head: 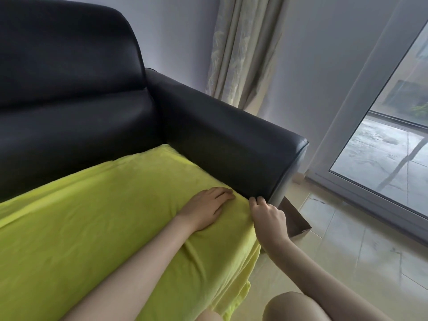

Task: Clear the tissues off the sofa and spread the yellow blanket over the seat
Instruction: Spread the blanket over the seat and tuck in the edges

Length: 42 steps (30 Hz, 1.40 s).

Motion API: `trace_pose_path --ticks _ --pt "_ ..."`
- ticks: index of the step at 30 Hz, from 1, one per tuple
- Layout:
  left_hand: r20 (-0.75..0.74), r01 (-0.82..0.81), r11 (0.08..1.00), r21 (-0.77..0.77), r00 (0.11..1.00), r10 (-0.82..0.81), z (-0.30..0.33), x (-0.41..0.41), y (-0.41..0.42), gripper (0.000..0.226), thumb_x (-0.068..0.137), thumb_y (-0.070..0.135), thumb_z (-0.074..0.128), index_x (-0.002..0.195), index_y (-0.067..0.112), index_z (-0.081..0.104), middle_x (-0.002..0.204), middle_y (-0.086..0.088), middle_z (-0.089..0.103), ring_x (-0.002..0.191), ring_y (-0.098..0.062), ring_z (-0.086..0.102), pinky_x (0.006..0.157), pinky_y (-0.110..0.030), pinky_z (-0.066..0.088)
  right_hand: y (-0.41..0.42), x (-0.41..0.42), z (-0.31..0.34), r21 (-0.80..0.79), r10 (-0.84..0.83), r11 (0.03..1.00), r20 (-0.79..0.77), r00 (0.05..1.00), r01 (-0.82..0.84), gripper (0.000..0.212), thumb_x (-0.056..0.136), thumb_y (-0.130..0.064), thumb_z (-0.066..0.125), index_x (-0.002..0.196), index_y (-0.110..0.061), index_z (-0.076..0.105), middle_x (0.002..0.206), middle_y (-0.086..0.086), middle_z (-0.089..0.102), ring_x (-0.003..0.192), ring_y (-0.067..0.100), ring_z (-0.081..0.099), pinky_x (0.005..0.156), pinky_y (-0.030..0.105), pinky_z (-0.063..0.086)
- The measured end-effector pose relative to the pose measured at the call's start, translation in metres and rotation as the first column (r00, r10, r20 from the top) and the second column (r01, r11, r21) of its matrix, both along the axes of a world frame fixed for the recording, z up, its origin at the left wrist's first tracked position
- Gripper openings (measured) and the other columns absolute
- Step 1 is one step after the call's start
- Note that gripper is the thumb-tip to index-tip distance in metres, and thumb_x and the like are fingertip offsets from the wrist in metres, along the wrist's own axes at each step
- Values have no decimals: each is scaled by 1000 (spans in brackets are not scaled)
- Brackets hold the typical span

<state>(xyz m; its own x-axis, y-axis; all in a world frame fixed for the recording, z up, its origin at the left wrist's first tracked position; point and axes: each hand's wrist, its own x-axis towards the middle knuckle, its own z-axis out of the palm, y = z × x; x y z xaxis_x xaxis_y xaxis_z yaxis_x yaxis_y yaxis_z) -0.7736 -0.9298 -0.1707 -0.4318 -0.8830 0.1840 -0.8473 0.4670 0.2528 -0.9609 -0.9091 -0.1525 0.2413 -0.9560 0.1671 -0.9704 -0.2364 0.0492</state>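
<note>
With the left hand (206,208) flat, fingers straight, pinning the yellow blanket (104,218), the right hand (266,216), pinching its corner beside the sofa armrest (231,144), should tuck evenly.

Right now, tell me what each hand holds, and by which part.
The right hand pinches the yellow blanket at its front corner by the armrest. The left hand holds nothing; it presses flat on the blanket.
</note>
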Motion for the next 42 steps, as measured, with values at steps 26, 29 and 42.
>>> trace_pose_path --ticks 26,29,42 --pt "125 -53 996 68 991 45 11 -28 -25 44 99 27 33 142 26 41 147 6 40 135 -15 37 112 -35 29 -1 35 0 281 -175 952 161 971 125 46 86 -10 49 131 -6 43 129 8 46 117 24 44 77 30 47" --pt "190 -61 997 51 980 51 7 -28 -26 45 100 30 30 144 26 37 149 6 37 138 -15 32 115 -37 24 -5 40 -2 240 -170 960 75 983 147 47 88 -14 51 133 -5 43 125 9 51 114 24 50 82 32 48" --pt "-98 -52 972 228 992 76 7 -22 -32 40 101 28 36 138 24 48 144 5 46 133 -13 39 110 -33 34 -18 43 10 200 -100 973 -94 990 118 57 88 -25 54 139 -15 32 95 -1 58 96 18 60 65 26 41"
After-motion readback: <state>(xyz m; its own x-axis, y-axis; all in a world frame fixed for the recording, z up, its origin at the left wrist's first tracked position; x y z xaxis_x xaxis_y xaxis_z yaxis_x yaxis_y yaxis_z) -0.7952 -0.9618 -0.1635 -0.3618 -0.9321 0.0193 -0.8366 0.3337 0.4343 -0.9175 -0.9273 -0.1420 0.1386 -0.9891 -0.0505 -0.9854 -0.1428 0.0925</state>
